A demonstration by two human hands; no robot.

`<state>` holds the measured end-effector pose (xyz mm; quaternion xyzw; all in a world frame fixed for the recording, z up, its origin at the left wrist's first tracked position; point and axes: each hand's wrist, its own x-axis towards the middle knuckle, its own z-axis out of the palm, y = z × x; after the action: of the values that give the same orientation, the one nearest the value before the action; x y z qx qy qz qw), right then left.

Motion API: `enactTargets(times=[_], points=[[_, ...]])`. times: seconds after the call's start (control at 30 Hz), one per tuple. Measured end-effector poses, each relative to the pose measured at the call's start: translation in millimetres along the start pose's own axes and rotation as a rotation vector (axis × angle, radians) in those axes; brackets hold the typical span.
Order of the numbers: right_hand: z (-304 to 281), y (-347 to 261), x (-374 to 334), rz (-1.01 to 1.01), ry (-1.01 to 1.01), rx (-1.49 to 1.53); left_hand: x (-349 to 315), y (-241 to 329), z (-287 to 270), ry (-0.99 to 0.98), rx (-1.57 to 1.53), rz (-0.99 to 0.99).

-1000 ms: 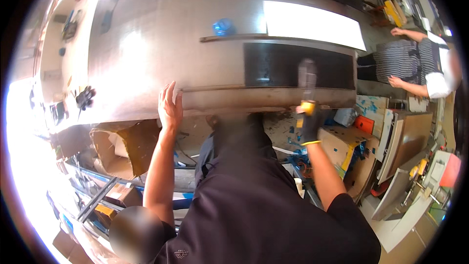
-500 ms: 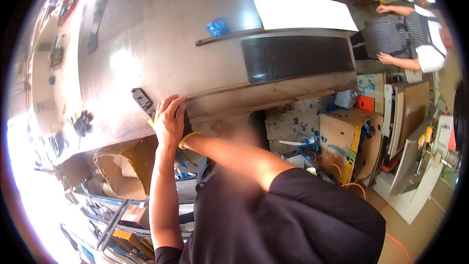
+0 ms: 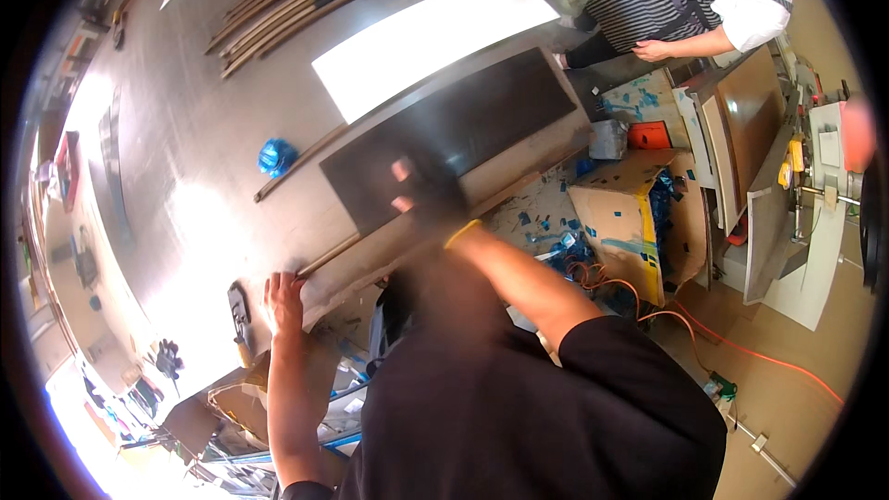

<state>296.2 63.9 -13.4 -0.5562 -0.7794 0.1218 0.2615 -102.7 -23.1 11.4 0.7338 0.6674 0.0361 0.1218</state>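
My left hand (image 3: 283, 301) is at the near edge of the metal-topped table (image 3: 199, 130), fingers closed on the left end of a thin brown strip (image 3: 331, 256). The strip runs right along the near side of a dark rectangular panel (image 3: 500, 106). My right hand (image 3: 428, 196), in a black glove with bare fingertips and a yellow band at the wrist, is over the panel's near edge beside the strip. Motion smears it, so its grip is unclear. A black-headed tool with a wooden handle (image 3: 240, 315) lies left of my left hand.
Beyond the panel lie another strip (image 3: 301, 162), a blue film-wrapped bundle (image 3: 276, 157), a white panel (image 3: 435, 42) and several dark strips (image 3: 306, 0). A co-worker in a striped apron (image 3: 644, 0) stands at the far right. A cardboard box (image 3: 616, 208) and orange hoses (image 3: 769, 356) are right.
My right hand has moved right, away from my left hand, along the strip. The left hand stays at the strip's left end. My view has turned, tilting the table.
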Motion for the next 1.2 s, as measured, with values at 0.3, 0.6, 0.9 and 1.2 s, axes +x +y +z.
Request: enactTargets(times=[0.3, 0.6, 0.9, 1.2], points=[[-136.8, 294.6, -15.1, 0.592, 0.113, -0.239, 9.3, 12.0, -5.6, -0.101, 0.046, -0.07], [-137.3, 303.5, -73.9, 0.89, 0.56, -0.032, 36.1, 83.0, 8.6, -0.075, 0.027, 0.081], [-109.9, 174.8, -106.0, 0.857, 0.504, 0.169, 90.2, 199.0, 53.8, 0.086, -0.121, 0.31], [-112.1, 77.0, -121.5, 0.471, -0.008, 0.324, 120.0, 269.0, 43.9, 0.139, -0.278, 0.315]])
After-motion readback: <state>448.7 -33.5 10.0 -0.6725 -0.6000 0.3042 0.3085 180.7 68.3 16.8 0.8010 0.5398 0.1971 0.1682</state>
